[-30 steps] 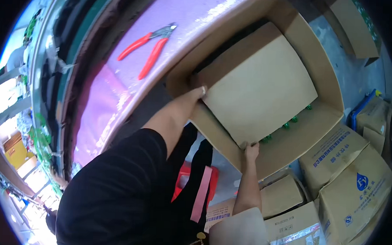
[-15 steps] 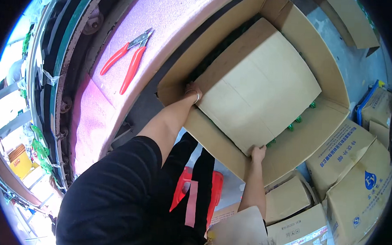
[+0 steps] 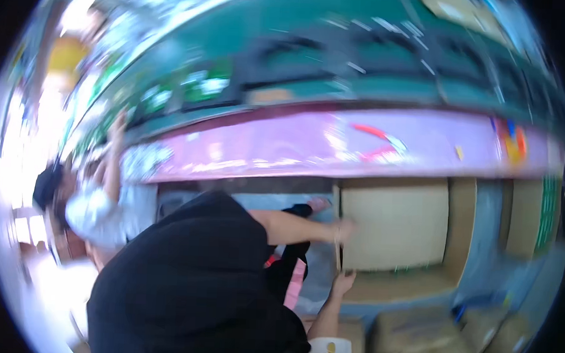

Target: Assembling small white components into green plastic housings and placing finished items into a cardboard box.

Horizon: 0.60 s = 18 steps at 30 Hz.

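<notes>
A large open carton (image 3: pixel 461 231) stands to the right of my body. A flat brown cardboard sheet (image 3: pixel 397 225) lies inside it, over green things (image 3: pixel 411 268) that peep out along its edge. My left hand (image 3: pixel 344 231) reaches across the carton's near wall to the sheet's near edge; motion smears its fingers. At the sheet's near right corner, my right hand (image 3: pixel 344 283) has its fingers closed on the cardboard.
A pink-covered ledge (image 3: pixel 265 144) runs beyond the carton, with red-handled cutters (image 3: pixel 378 143) on it. Behind it is a green line with dark trays (image 3: pixel 287 60). Another person (image 3: pixel 114 213) works at the left. Closed cartons (image 3: pixel 414 334) stand at lower right.
The view has swung left, bringing the green line and the other person in. My left hand has moved along the sheet's near edge toward my right hand, which stays at the corner.
</notes>
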Each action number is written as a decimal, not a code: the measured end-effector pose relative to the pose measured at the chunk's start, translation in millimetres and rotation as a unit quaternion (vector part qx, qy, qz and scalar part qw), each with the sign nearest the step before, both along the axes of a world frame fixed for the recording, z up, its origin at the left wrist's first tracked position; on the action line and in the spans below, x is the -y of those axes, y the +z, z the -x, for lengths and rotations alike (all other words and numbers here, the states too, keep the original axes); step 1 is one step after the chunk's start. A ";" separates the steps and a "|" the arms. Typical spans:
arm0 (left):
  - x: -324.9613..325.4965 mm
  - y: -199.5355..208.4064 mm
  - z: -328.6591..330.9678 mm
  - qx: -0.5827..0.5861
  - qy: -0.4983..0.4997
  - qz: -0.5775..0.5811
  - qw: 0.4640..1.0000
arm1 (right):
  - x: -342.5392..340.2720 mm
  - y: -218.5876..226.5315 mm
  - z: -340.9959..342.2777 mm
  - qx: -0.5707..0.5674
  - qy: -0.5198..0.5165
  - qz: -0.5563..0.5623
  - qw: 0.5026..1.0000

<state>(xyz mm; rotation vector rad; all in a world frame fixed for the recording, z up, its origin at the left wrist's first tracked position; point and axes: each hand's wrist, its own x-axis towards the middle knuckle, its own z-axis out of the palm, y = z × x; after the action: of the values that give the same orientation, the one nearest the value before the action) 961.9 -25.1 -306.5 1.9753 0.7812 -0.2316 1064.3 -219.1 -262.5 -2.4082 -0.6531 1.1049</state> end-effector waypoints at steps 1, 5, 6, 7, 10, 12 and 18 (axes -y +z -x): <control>23.1 81.0 -20.1 0.034 0.004 0.128 0.991 | 39.8 2.5 -16.5 0.099 0.007 0.045 0.994; 61.4 186.0 65.6 0.037 -0.107 0.155 0.981 | 34.5 53.3 -18.7 0.014 0.200 -0.011 0.980; 61.7 224.7 87.9 -0.046 -0.064 0.164 0.983 | 25.6 70.8 -20.3 -0.002 0.242 -0.005 0.970; 74.8 223.6 121.8 0.013 -0.069 0.138 0.988 | 11.3 76.3 -19.5 -0.004 0.296 -0.029 0.955; 86.7 255.5 180.8 -0.048 0.046 0.167 0.984 | 6.4 79.4 -32.2 0.015 0.382 -0.046 0.923; 86.2 266.0 224.5 -0.045 0.174 0.113 0.977 | -41.0 122.6 -16.9 0.054 0.432 -0.064 0.898; 101.6 303.2 337.7 0.018 0.455 0.065 0.888 | -201.3 176.3 99.9 -0.144 0.326 -0.298 0.886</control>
<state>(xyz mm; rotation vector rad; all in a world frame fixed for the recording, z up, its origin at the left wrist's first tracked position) 624.2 -126.7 -3.2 1.2980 1.5252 0.3069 964.5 -17.9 -86.2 -1.4822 -1.5011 1.2289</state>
